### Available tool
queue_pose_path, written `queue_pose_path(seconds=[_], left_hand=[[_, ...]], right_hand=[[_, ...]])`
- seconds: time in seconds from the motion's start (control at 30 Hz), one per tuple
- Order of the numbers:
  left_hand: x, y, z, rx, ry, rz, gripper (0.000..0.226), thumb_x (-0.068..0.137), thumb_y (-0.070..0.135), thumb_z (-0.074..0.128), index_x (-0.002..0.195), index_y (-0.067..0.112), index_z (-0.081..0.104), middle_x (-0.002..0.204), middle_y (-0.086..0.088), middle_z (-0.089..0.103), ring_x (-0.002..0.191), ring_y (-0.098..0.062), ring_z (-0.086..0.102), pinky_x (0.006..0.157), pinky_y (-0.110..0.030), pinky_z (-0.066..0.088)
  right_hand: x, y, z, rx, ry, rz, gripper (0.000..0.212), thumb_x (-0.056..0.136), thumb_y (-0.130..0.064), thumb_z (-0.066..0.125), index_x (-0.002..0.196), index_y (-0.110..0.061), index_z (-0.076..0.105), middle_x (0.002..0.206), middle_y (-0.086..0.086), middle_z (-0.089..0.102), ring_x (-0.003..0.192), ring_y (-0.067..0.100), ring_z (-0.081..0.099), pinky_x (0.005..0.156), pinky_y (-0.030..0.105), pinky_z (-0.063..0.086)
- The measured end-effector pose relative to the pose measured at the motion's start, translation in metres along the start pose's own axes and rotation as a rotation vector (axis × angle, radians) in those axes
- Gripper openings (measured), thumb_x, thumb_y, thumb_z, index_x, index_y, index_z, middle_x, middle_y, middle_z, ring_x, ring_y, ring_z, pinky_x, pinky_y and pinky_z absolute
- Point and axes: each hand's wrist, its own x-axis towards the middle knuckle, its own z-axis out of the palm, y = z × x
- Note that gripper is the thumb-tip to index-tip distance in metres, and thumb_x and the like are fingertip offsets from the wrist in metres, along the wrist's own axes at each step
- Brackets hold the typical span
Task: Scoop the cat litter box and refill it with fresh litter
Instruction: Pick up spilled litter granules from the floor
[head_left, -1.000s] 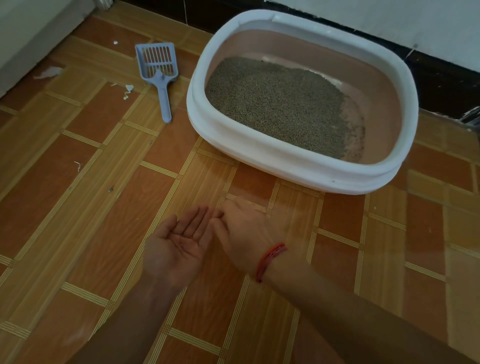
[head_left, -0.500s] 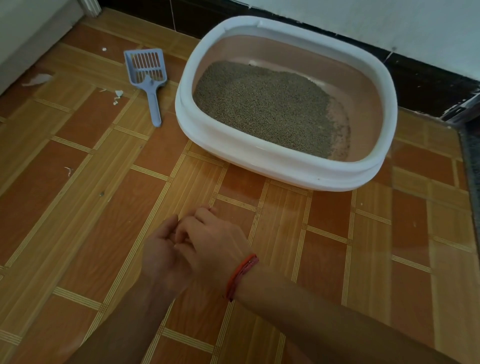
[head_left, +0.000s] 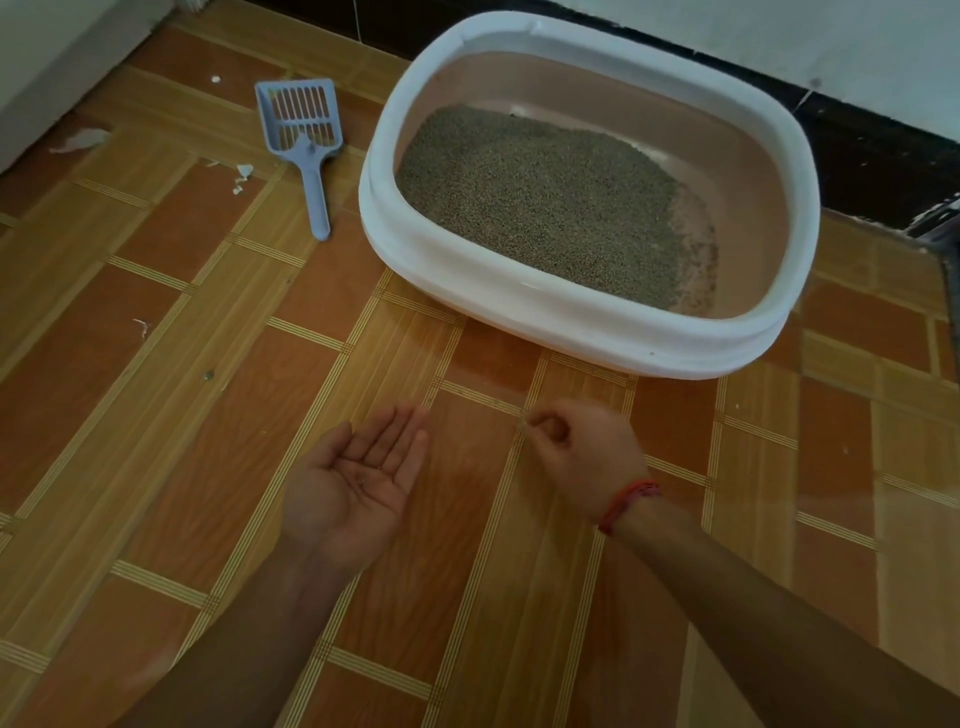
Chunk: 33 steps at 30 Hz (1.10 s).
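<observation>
A white-rimmed, pink litter box sits on the floor ahead, with grey-brown litter covering most of its bottom; a bare strip shows at the right end. A pale blue slotted scoop lies on the floor left of the box, handle toward me. My left hand is held palm up and flat in front of the box, with a few tiny specks on the palm. My right hand, with a red thread at the wrist, hovers to the right of it, fingers pinched together; whether it holds a grain I cannot tell.
The floor is orange and wood-pattern tile. Small white scraps lie left of the scoop. A white wall with a dark skirting runs behind the box. A pale surface edges the far left.
My right hand, which lay over the left palm half a second ago, has lifted off to the right with its fingers pinched. The left palm is uncovered again.
</observation>
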Motion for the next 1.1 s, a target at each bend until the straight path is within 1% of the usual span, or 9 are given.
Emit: queue_pose_path(seconds=[0.07,0.17,0.27,0.5,0.77,0.87,0.97,1.03,1.1], left_hand=[[0.001,0.000,0.001,0.003,-0.002,-0.007,0.053,0.102,0.024,0.038,0.084,-0.007,0.077,0.114,-0.020,0.071,0.105,-0.032,0.070,0.089,-0.047,0.055],[0.000,-0.002,0.004,0.004,0.001,-0.008,0.053,0.102,0.024,0.037,0.085,-0.007,0.077,0.113,-0.020,0.071,0.104,-0.032,0.070,0.088,-0.046,0.056],[-0.001,-0.002,0.005,0.005,0.003,-0.012,0.054,0.103,0.024,0.037,0.085,-0.007,0.077,0.112,-0.020,0.071,0.104,-0.033,0.070,0.088,-0.046,0.056],[0.000,-0.001,0.002,-0.004,0.014,-0.012,0.054,0.103,0.024,0.036,0.085,-0.007,0.077,0.113,-0.020,0.071,0.104,-0.033,0.070,0.088,-0.047,0.056],[0.000,-0.003,0.004,0.013,0.010,-0.014,0.053,0.102,0.023,0.037,0.085,-0.007,0.077,0.113,-0.020,0.071,0.104,-0.033,0.070,0.088,-0.047,0.056],[-0.001,-0.004,0.004,0.016,0.012,-0.012,0.053,0.102,0.023,0.037,0.084,-0.007,0.077,0.113,-0.021,0.071,0.104,-0.034,0.070,0.088,-0.047,0.055],[-0.001,-0.006,0.005,0.025,-0.003,-0.020,0.055,0.102,0.024,0.036,0.083,-0.006,0.077,0.111,-0.021,0.072,0.104,-0.032,0.070,0.089,-0.045,0.056],[-0.001,-0.008,0.004,0.048,-0.011,-0.027,0.056,0.102,0.025,0.034,0.081,-0.005,0.077,0.105,-0.019,0.073,0.099,-0.029,0.073,0.083,-0.041,0.059],[-0.002,-0.008,0.001,0.084,-0.012,-0.065,0.055,0.102,0.028,0.033,0.089,-0.003,0.076,0.102,-0.017,0.073,0.095,-0.026,0.073,0.081,-0.038,0.060]], right_hand=[[0.000,0.011,0.001,-0.025,-0.041,0.019,0.010,0.088,-0.033,0.061,0.095,-0.034,0.069,0.085,-0.014,0.061,0.079,0.004,0.057,0.077,0.030,0.053],[-0.001,0.009,0.002,-0.018,-0.106,0.017,0.014,0.090,-0.032,0.063,0.101,-0.031,0.071,0.094,-0.013,0.061,0.086,0.004,0.057,0.082,0.022,0.051],[0.001,0.004,0.006,-0.008,-0.125,0.010,0.014,0.090,-0.035,0.062,0.100,-0.032,0.072,0.100,-0.011,0.065,0.091,0.008,0.059,0.084,0.027,0.052],[0.007,0.003,0.011,-0.036,-0.143,0.005,0.015,0.094,-0.033,0.057,0.098,-0.030,0.071,0.096,-0.013,0.066,0.087,0.005,0.057,0.079,0.024,0.051],[0.006,-0.004,0.014,-0.140,-0.175,-0.017,0.019,0.097,-0.033,0.045,0.096,-0.022,0.061,0.098,-0.005,0.061,0.083,0.014,0.059,0.074,0.037,0.054],[0.001,-0.020,0.007,-0.093,-0.159,-0.025,0.018,0.097,-0.036,0.043,0.096,-0.024,0.057,0.090,-0.007,0.058,0.077,0.012,0.055,0.071,0.033,0.051],[-0.008,-0.058,0.001,0.006,-0.130,-0.118,0.015,0.097,-0.034,0.045,0.094,-0.024,0.055,0.088,-0.008,0.056,0.077,0.011,0.052,0.069,0.027,0.045],[-0.014,-0.085,0.001,0.084,-0.149,-0.175,0.014,0.096,-0.032,0.045,0.095,-0.023,0.055,0.096,-0.006,0.058,0.085,0.013,0.055,0.075,0.030,0.046],[-0.018,-0.106,0.005,0.110,-0.177,-0.222,0.015,0.096,-0.033,0.043,0.097,-0.023,0.054,0.105,-0.004,0.059,0.091,0.018,0.059,0.079,0.038,0.049]])
